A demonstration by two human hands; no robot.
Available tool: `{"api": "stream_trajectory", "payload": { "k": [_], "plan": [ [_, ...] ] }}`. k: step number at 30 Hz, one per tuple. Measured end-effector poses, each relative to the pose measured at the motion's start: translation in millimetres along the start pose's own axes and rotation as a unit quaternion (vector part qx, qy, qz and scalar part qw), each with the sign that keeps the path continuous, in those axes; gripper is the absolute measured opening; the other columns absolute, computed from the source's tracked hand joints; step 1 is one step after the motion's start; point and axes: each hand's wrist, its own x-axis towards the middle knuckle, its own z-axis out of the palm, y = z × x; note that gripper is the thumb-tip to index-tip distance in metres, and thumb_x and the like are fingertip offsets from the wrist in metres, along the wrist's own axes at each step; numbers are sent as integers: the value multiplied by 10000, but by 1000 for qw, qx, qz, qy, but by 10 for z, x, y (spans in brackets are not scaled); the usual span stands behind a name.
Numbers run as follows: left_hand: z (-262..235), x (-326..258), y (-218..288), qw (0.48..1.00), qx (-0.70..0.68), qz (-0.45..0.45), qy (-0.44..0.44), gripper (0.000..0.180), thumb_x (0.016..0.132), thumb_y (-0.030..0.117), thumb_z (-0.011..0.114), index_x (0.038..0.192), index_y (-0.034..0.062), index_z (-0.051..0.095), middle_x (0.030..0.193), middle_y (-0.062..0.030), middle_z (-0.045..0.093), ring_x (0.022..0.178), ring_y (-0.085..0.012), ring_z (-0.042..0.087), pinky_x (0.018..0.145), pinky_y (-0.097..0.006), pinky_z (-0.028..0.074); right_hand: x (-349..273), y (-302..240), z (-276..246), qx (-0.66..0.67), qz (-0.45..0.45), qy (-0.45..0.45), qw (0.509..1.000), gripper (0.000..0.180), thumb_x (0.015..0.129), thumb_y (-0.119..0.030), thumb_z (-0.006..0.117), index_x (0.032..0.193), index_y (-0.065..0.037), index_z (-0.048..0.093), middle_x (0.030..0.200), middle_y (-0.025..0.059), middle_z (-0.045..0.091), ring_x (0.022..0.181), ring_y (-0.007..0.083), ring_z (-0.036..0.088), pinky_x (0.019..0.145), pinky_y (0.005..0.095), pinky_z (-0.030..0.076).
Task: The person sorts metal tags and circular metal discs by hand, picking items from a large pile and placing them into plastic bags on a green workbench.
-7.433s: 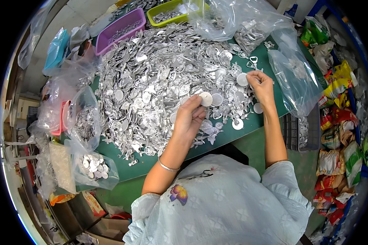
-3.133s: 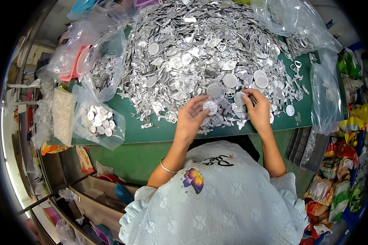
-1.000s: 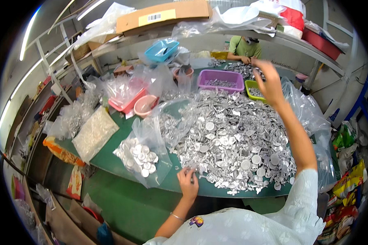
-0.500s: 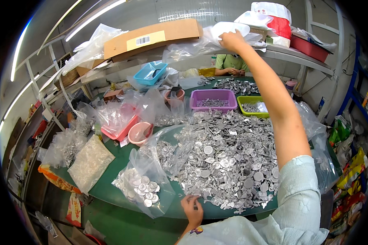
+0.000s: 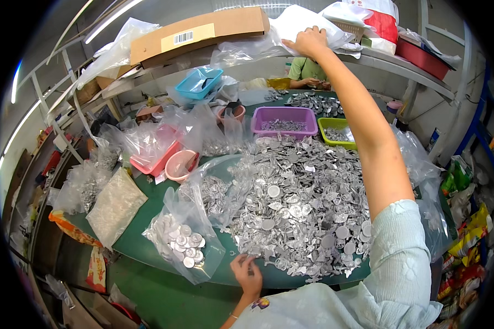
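Discs (image 5: pixel 187 241) sit in clear bag (image 5: pixel 211 257) near left, large mixed metal heap (image 5: pixel 307 208) lies loose; right hand (image 5: pixel 308 43) at far white packaging (image 5: pixel 299 21), left hand (image 5: pixel 248 274) beside heap, both grips impossible to tell.

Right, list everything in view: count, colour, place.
Table: one, green, centre
Metal pieces: many, silver, heaped on table
Purple bin: one, purple, behind heap
Lime bin: one, yellow-green, beside purple bin
Blue basket: one, blue, back left
Pink containers: at least two, pink, left of heap
Bag of discs: one, clear, front left
Other bags: several, clear, left side
Cardboard box: one, brown, on shelf
White item: one, white, on shelf
Red basin: one, red, shelf right
Packages: several, mixed colours, right edge
Co-worker: one, green top, behind table
Left hand: one, bare, table's front edge
Right hand: one, bare, raised at white item
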Motion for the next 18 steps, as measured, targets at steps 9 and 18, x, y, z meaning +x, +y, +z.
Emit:
{"api": "stream_trajectory", "payload": {
  "k": [9,18],
  "plan": [
    [25,29,85,1000,28,11,2,200,687,-92,555,832,27,627,935,-140,535,868,-291,514,749,-352,428,221,232,516,190,22,83,978,190,770,-328,606,843,-174,690,827,91,656,830,300,611,761,422,445],
    [55,-7,84,1000,19,-6,8,187,686,-88,555,818,25,623,932,-146,535,868,-303,516,737,-359,430,797,565,236,259,179,253,915,214,784,-231,517,761,-67,654,838,190,630,830,353,609,709,445,484]
  ]
}}
